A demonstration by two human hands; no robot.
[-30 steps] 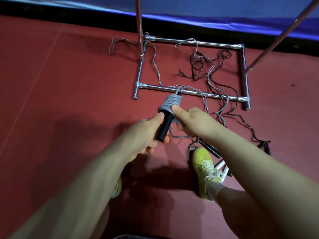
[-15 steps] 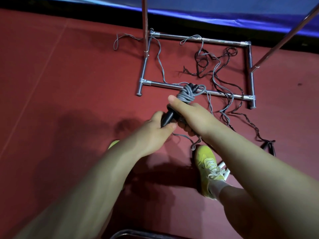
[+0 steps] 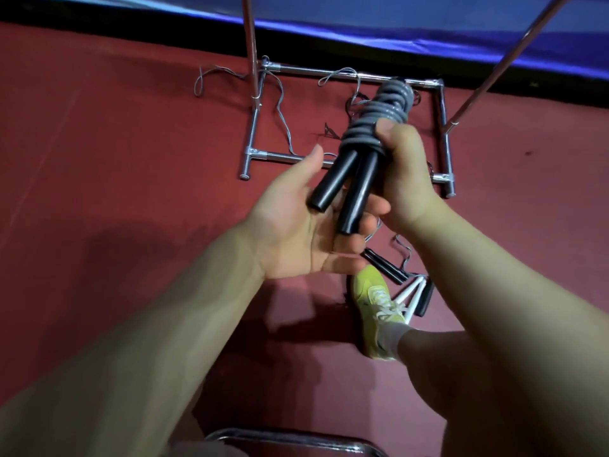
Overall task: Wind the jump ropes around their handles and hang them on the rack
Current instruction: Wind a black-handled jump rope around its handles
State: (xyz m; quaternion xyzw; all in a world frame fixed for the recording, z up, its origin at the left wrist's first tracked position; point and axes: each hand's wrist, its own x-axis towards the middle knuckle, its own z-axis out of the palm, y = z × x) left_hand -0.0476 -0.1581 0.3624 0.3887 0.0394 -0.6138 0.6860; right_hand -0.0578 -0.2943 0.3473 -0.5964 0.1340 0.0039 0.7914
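Observation:
A grey jump rope [image 3: 379,117] is wound in a thick coil around its two black handles [image 3: 357,192], which point down toward me. My right hand [image 3: 403,173] grips the coil, thumb pressed on the windings. My left hand [image 3: 296,225] lies palm up under the handle ends, fingers loosely spread and touching them. The chrome rack [image 3: 441,127] stands on the red floor behind, its two poles rising out of view. More loose grey rope [image 3: 281,107] trails over the rack's base.
On the floor by my yellow shoe [image 3: 375,308] lie other black handles [image 3: 385,267] and white handles [image 3: 410,295]. A blue mat edge [image 3: 395,31] runs along the back. A chrome bar [image 3: 290,438] curves at the bottom edge.
The wound bundle has risen off the floor area and tilted so both handles point at me. My left hand let go of the handle and opened beneath it; my right hand shifted onto the coil.

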